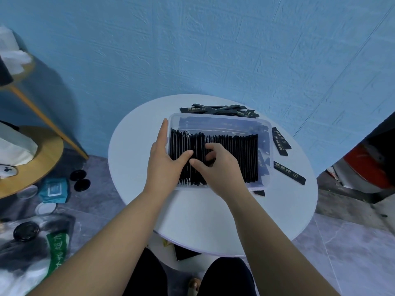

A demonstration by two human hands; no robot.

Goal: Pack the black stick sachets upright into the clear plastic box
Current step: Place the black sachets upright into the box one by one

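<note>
A clear plastic box [266, 127] sits on the round white table [205, 221]. Inside it a row of black stick sachets [241, 154] stands upright, filling most of the box. My left hand [161, 159] lies along the box's left wall with straight fingers, and its thumb presses on the sachet tops. My right hand [215, 167] is curled over the middle of the row and pinches the sachets there. Loose sachets lie flat behind the box [215, 110] and to its right [289, 173].
The blue wall rises right behind the table. To the left are a wooden side table [42, 163], a teal packet [54, 190], black lids [80, 178] and bags on the grey floor. A red and black object [367, 167] stands at the right.
</note>
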